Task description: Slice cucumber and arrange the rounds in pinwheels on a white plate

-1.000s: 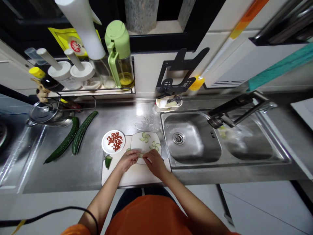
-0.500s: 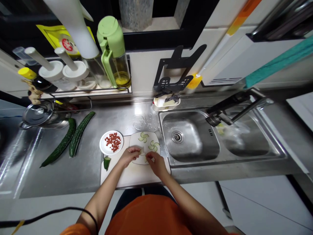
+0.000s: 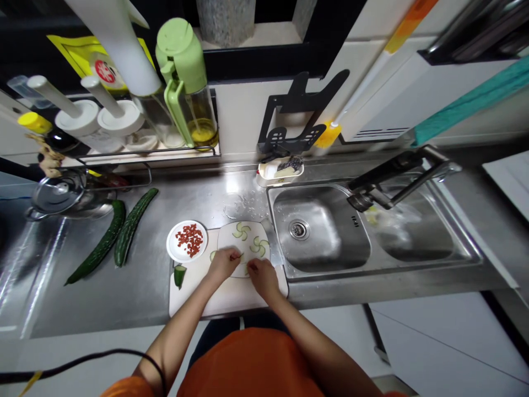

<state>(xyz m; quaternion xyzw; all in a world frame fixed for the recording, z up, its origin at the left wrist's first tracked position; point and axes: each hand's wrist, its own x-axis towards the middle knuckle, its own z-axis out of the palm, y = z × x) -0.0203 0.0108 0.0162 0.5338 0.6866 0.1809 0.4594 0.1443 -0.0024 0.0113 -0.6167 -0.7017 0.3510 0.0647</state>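
My left hand (image 3: 223, 263) and my right hand (image 3: 261, 274) meet over the near edge of a white square plate (image 3: 225, 235) that stands on a white cutting board (image 3: 194, 298). Each hand pinches a thin pale-green cucumber slice (image 3: 239, 256) at the plate's near rim. Two pinwheel shapes of cucumber slices (image 3: 241, 231) lie on the far half of the plate. A small round white dish of red berries (image 3: 187, 241) sits just left of the plate. A dark green cucumber end piece (image 3: 179, 275) lies on the board's left edge.
Two whole cucumbers (image 3: 115, 234) lie on the steel counter (image 3: 136, 286) to the left, near a pot lid (image 3: 58, 194). A double sink (image 3: 326, 234) with a tap (image 3: 392, 179) is on the right. Bottles and an oil dispenser (image 3: 185, 82) stand on the back rack.
Both hands have shifted slightly toward the plate and closer together, working the cucumber slices at its near rim. The view has drifted a little.
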